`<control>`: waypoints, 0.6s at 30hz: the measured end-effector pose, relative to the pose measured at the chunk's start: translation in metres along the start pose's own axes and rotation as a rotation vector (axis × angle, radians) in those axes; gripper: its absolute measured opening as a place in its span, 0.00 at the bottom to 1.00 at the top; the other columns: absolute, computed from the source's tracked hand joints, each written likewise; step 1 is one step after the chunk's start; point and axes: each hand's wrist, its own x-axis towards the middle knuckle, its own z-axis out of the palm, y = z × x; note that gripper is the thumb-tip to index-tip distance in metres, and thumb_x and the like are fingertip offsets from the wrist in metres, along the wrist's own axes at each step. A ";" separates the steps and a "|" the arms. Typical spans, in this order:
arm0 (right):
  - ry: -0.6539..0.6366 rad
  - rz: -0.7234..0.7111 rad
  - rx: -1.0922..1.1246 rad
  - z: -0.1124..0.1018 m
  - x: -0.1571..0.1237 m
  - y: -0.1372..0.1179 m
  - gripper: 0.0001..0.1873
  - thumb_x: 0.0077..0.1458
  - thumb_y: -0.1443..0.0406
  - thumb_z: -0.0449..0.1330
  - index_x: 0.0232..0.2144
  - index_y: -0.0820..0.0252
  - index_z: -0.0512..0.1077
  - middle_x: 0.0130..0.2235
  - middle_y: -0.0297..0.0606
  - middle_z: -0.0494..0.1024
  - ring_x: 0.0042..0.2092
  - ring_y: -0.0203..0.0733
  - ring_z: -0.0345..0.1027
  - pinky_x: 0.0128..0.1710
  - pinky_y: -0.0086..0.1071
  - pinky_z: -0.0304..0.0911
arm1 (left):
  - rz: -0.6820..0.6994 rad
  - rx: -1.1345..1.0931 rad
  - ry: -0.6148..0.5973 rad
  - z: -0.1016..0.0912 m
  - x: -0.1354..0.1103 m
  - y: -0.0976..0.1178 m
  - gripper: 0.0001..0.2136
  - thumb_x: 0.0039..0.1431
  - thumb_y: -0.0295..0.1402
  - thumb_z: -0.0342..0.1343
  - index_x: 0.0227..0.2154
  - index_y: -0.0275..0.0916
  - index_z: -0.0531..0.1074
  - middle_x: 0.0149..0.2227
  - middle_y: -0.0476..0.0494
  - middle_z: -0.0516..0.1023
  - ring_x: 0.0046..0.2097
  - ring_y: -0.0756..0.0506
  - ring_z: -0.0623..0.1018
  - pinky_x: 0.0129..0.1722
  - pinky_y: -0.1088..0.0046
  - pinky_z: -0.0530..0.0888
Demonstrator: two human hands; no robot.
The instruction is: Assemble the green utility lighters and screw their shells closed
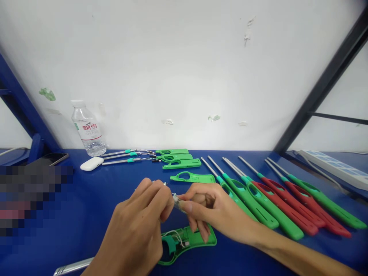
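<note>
My left hand [140, 226] is closed, its fingertips curled out of sight. What it holds is mostly hidden; a small pale bit shows above its knuckles. Thumb and forefinger of my right hand [212, 209] pinch a small whitish, partly clear part [176, 200], right beside my left fingers. Below both hands lies an opened green lighter handle shell [198, 238], with white wires and a teal trigger inside. It is partly covered by my left hand. A silver lighter tube [74, 266] sticks out at lower left, behind my left forearm.
Several long green and red lighters [267, 203] lie on the blue table [100, 214] at right. Green shell halves [198, 178] are behind my hands, beside metal tubes with wires [122, 161]. A white case [92, 164], water bottle [89, 128] and power strip [336, 165] stand around.
</note>
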 end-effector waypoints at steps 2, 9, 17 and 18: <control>-0.035 0.002 0.007 -0.003 -0.001 -0.001 0.17 0.64 0.52 0.74 0.37 0.58 0.77 0.25 0.29 0.80 0.19 0.29 0.69 0.19 0.21 0.62 | 0.009 0.019 0.021 0.001 -0.002 0.003 0.18 0.67 0.12 0.40 0.33 0.46 0.53 0.29 0.56 0.64 0.30 0.48 0.65 0.34 0.73 0.69; -0.107 0.009 -0.020 -0.006 -0.003 -0.002 0.19 0.69 0.50 0.69 0.36 0.58 0.73 0.25 0.28 0.79 0.19 0.28 0.67 0.17 0.20 0.57 | -0.028 0.018 -0.020 -0.001 -0.005 0.004 0.17 0.68 0.14 0.41 0.33 0.46 0.55 0.30 0.56 0.68 0.32 0.49 0.70 0.37 0.75 0.71; -0.084 0.070 -0.287 -0.010 -0.001 -0.013 0.19 0.77 0.48 0.57 0.44 0.56 0.72 0.35 0.32 0.76 0.32 0.35 0.72 0.34 0.30 0.69 | -0.274 -0.026 -0.123 -0.001 -0.006 -0.009 0.06 0.75 0.37 0.55 0.51 0.49 0.73 0.36 0.56 0.85 0.32 0.48 0.85 0.26 0.76 0.74; -0.069 0.082 -0.331 -0.011 -0.002 -0.015 0.19 0.77 0.48 0.55 0.42 0.56 0.70 0.35 0.31 0.74 0.33 0.36 0.70 0.36 0.31 0.68 | -0.284 -0.017 -0.178 -0.002 -0.007 -0.010 0.08 0.76 0.37 0.53 0.51 0.49 0.75 0.37 0.54 0.87 0.33 0.46 0.86 0.29 0.74 0.77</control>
